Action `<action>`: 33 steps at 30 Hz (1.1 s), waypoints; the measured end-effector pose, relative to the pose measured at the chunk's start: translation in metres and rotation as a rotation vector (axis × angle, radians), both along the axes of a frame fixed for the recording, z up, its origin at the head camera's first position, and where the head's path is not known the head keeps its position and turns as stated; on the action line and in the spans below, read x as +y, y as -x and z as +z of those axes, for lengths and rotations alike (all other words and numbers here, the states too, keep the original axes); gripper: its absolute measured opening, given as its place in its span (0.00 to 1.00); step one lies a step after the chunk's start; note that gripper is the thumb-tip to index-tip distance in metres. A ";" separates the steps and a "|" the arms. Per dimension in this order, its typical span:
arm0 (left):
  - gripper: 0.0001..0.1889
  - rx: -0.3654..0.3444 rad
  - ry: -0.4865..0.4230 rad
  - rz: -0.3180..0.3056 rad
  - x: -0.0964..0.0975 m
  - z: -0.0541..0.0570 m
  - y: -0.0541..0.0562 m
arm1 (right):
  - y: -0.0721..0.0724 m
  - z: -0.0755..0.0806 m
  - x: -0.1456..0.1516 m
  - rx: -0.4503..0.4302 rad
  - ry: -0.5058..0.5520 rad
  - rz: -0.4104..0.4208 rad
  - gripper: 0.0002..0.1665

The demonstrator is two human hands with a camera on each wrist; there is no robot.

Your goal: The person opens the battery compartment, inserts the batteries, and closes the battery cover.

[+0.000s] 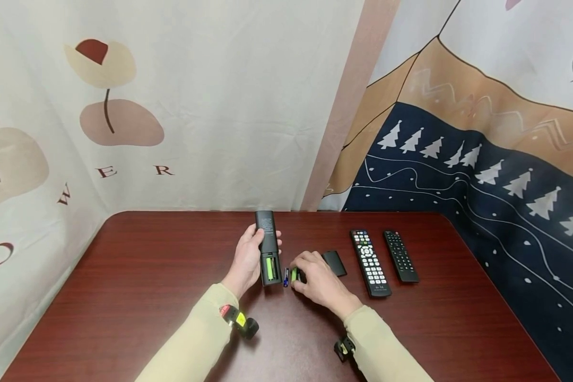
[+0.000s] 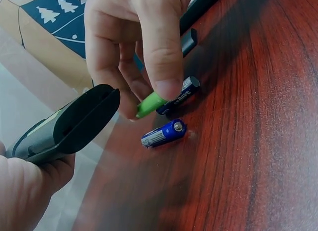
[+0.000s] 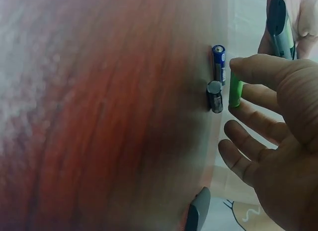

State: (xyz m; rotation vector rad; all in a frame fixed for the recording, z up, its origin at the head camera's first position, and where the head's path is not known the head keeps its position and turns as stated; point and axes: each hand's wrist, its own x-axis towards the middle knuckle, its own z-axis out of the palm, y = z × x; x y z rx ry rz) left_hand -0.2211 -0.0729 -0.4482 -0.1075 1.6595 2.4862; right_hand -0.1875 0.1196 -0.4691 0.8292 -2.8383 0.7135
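While the left grip (image 1: pixel 246 259) wraps round a remote (image 1: pixel 269 243), the right grip (image 1: pixel 321 280), barely parted, pinches a green battery (image 3: pixel 236 90) above the tabletop (image 1: pixel 148 276).

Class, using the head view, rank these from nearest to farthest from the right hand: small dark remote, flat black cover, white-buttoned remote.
1. Flat black cover: close beside the right hand.
2. White-buttoned remote: to the right of the cover.
3. Small dark remote: farthest right of the three.

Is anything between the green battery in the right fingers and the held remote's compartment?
A blue battery lies on the table between the pinched green battery and held remote; nothing visible blocks passing over it.
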 end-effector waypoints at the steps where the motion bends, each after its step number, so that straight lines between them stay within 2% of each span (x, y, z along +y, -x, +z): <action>1: 0.22 0.002 0.001 0.000 0.000 0.000 0.000 | -0.001 0.001 0.000 0.002 0.003 0.002 0.16; 15: 0.22 0.004 0.010 0.000 0.001 -0.001 -0.001 | -0.009 0.012 -0.002 0.100 0.078 0.064 0.17; 33: 0.22 0.001 0.001 0.002 0.003 -0.001 -0.001 | -0.013 0.021 -0.006 0.156 0.198 0.129 0.18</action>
